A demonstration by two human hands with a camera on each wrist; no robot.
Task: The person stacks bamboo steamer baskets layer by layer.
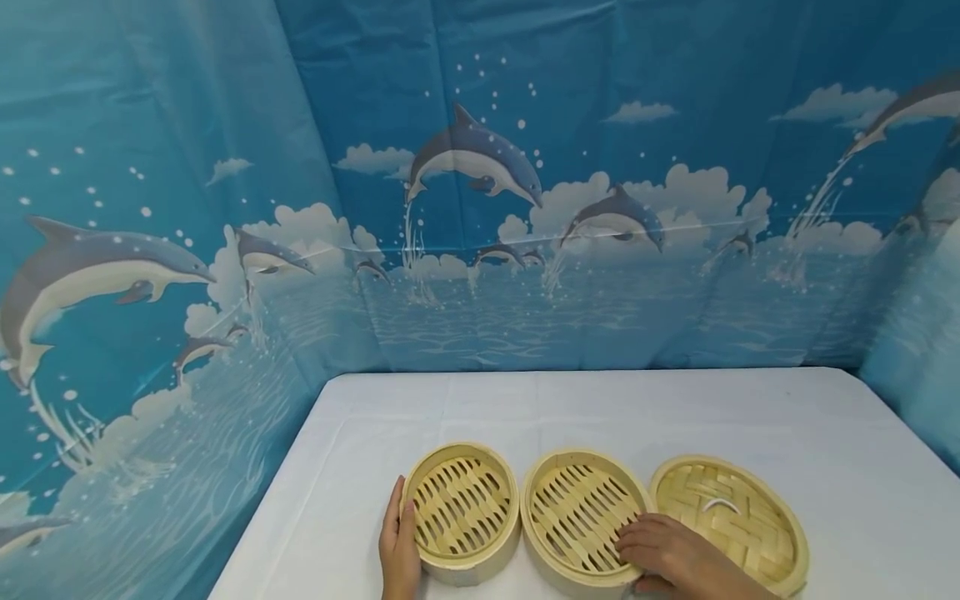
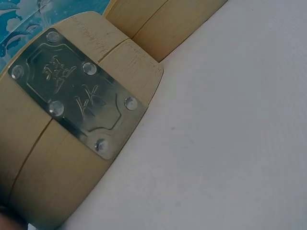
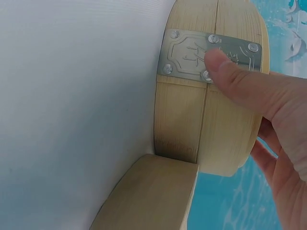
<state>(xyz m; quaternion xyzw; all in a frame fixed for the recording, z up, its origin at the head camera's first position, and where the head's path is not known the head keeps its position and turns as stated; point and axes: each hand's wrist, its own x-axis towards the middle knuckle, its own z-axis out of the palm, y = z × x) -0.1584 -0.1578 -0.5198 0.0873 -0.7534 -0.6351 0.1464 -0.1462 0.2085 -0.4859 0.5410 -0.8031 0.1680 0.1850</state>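
Two round bamboo steamer baskets with slatted bottoms stand side by side on the white table. My left hand (image 1: 400,546) holds the outer wall of the left steamer basket (image 1: 461,508), thumb at its rim. Only a bit of that hand (image 2: 10,223) shows in the left wrist view, beside a riveted metal plate (image 2: 79,96). My right hand (image 1: 671,554) grips the near right rim of the right steamer basket (image 1: 581,508). In the right wrist view its thumb (image 3: 230,76) presses the basket's metal plate (image 3: 184,55), with the other fingers partly hidden behind the wall.
A woven bamboo steamer lid (image 1: 742,533) with a small pale handle lies right of the baskets, partly behind my right forearm. The white table (image 1: 480,408) reaches back to a blue dolphin-print curtain (image 1: 465,325), which also hangs along the left and right sides.
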